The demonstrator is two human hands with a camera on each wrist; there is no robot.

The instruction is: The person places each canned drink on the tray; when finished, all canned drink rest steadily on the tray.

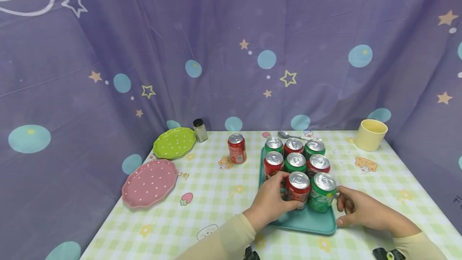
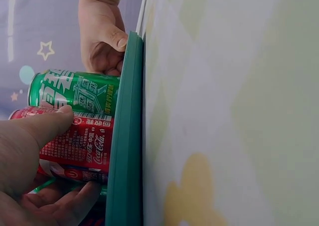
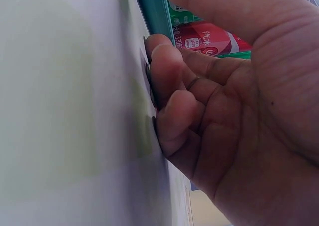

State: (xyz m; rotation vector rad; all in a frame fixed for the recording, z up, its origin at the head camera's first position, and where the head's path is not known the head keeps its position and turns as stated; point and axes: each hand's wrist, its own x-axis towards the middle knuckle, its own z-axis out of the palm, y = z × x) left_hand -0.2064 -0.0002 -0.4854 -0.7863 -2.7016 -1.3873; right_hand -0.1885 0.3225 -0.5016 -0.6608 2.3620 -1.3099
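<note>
A teal tray [image 1: 306, 222] carries several red and green soda cans in rows. My left hand [image 1: 268, 202] grips a red Coca-Cola can [image 1: 298, 189] at the tray's front, thumb on its near side and fingers on the left. That can stands upright against a green soda can [image 1: 322, 193]; in the left wrist view, the Coca-Cola label [image 2: 82, 143] faces the camera. Beside the tray's right edge is my right hand [image 1: 361, 210], loosely curled around nothing, its thumb close to the rim. In the right wrist view, curled fingertips [image 3: 167, 66] rest on the tablecloth.
Left of the tray stands another red can [image 1: 236, 149]. Further left are a green plate [image 1: 174, 143], a pink plate [image 1: 149, 183] and a black-lidded jar [image 1: 200, 131]. A spoon [image 1: 299, 136] lies behind the tray. A yellow cup [image 1: 371, 135] stands at the back right.
</note>
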